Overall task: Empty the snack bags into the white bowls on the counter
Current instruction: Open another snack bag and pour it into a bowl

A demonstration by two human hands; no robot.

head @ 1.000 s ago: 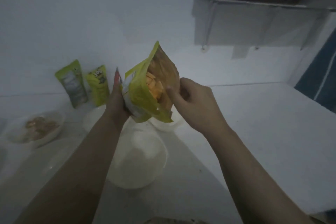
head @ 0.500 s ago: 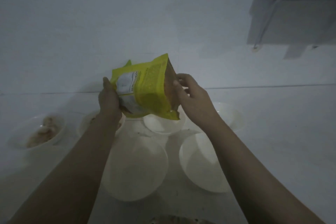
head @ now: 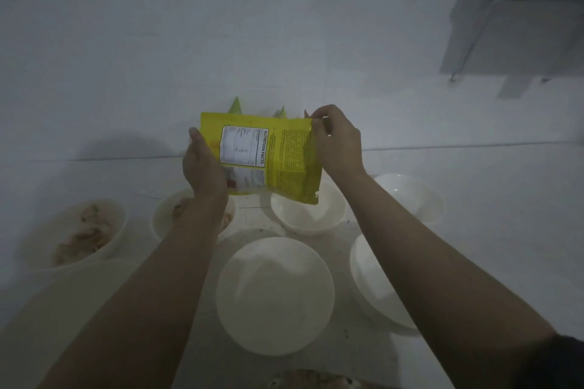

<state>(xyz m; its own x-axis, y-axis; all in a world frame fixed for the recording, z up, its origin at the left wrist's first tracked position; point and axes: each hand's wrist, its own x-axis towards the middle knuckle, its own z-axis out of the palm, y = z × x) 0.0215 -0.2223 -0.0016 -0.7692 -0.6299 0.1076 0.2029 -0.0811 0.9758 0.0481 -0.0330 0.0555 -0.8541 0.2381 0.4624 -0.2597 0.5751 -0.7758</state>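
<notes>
Both hands hold yellow snack bag (head: 262, 158) sideways over white bowl (head: 308, 210).
Left hand (head: 203, 167) fingers grip bag's bottom; right hand (head: 336, 144) fingers pinch its top.

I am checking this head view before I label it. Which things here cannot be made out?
- Yellow bag: its mouth faces away, contents hidden.
- Two bags behind: only their tips show above it.
- Second bowl: the left forearm covers most of it.
- Small print beside the nutrition panel: too small.
- Speckled thing: cut off by the bottom edge.

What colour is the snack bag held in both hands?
Yellow, with a white nutrition panel; snack bag, head view.
</notes>
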